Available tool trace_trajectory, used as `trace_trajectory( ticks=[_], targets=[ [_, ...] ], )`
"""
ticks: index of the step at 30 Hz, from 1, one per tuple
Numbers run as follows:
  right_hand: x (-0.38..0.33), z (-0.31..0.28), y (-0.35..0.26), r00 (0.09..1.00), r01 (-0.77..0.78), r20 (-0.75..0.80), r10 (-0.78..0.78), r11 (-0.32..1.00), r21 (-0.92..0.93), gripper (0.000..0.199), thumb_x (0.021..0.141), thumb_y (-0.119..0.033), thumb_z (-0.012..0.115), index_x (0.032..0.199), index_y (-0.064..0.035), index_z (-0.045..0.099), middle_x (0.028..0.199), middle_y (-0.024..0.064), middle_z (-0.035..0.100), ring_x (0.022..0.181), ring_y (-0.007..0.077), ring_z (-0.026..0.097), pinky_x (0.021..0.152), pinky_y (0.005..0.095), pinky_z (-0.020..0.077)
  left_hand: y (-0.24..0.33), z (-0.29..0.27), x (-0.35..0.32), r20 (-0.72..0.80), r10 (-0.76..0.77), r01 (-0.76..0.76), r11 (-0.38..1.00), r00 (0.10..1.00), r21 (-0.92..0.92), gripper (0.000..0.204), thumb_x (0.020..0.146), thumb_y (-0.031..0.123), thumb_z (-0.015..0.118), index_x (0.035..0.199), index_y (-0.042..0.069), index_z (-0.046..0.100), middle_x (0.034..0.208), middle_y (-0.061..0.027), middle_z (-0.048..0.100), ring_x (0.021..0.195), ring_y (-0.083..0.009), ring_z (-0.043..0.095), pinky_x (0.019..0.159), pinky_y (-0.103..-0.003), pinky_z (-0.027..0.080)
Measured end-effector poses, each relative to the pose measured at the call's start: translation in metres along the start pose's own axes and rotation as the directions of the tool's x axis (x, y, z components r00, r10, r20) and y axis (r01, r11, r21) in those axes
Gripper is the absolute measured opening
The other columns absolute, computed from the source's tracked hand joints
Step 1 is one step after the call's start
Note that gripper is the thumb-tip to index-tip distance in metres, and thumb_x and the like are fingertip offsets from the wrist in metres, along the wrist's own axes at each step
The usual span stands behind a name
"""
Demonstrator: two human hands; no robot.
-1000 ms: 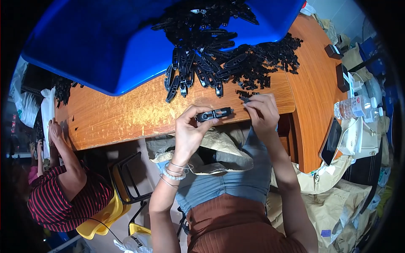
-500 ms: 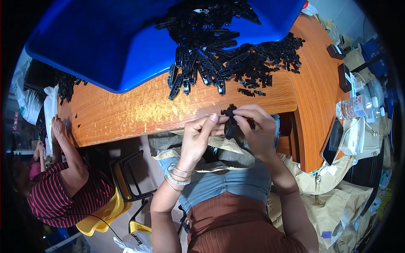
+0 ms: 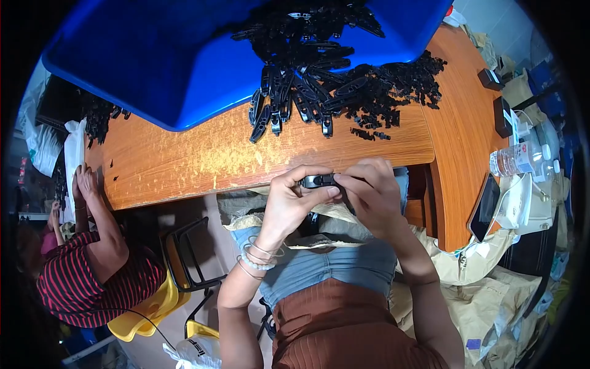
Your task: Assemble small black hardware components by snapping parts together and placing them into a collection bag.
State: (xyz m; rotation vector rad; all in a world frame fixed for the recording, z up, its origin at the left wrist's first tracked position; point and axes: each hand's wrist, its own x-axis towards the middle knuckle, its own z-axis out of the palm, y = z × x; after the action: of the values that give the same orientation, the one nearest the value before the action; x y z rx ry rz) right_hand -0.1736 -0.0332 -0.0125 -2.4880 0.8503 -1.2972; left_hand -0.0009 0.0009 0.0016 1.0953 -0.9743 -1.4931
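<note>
My left hand (image 3: 289, 200) is closed round a black, oblong plastic part (image 3: 318, 181) with a shiny face, lying crosswise between thumb and fingers just past the table edge. The fingertips of my right hand (image 3: 372, 195) pinch at that part's right end; whether a smaller piece sits in them is hidden. On the table (image 3: 233, 154), similar long black plastic parts (image 3: 301, 101) spill from a blue bin (image 3: 212, 80). To their right is a heap of small black clips (image 3: 393, 89).
An open paper sack (image 3: 329, 230) with dark contents rests on my lap. At right are a phone (image 3: 484, 206), a water bottle (image 3: 513, 157) and crumpled brown sacks (image 3: 491, 301). A person in a striped shirt (image 3: 101, 277) sits at left beside a yellow chair (image 3: 144, 310).
The black part has turned from upright to crosswise in my left hand, its shiny face now showing. My right hand has shifted from its upper end to its right end.
</note>
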Motion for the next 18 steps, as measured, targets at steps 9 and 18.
trace_trajectory(
  ticks=[9, 18],
  targets=[
    [-0.015, 0.005, -0.008, 0.651, -0.716, 0.457, 0.606, 0.288, 0.637, 0.029, 0.080, -0.008, 0.067, 0.106, 0.0046, 0.062, 0.085, 0.0079, 0.062, 0.069, 0.0065, 0.056, 0.059, 0.0210, 0.0451, -0.004, -0.014, -0.004, 0.093, 0.000, -0.015, 0.987, 0.996, 0.162, 0.015, 0.081, -0.008, 0.058, 0.096, -0.006, 0.060, 0.081, -0.0100, 0.065, 0.074, -0.0151, 0.066, 0.068, -0.023, 0.054],
    [-0.015, 0.008, -0.013, 0.623, -0.710, 0.499, 0.602, 0.168, 0.684, 0.028, 0.084, -0.001, 0.059, 0.111, 0.0070, 0.057, 0.092, 0.0083, 0.058, 0.074, 0.0112, 0.059, 0.064, 0.0216, 0.0468, -0.009, -0.011, -0.004, 0.057, 0.110, -0.123, 0.929, 0.992, 0.349, 0.017, 0.079, -0.008, 0.061, 0.095, -0.003, 0.061, 0.088, -0.0064, 0.062, 0.073, -0.0104, 0.063, 0.065, -0.021, 0.051]
  ],
)
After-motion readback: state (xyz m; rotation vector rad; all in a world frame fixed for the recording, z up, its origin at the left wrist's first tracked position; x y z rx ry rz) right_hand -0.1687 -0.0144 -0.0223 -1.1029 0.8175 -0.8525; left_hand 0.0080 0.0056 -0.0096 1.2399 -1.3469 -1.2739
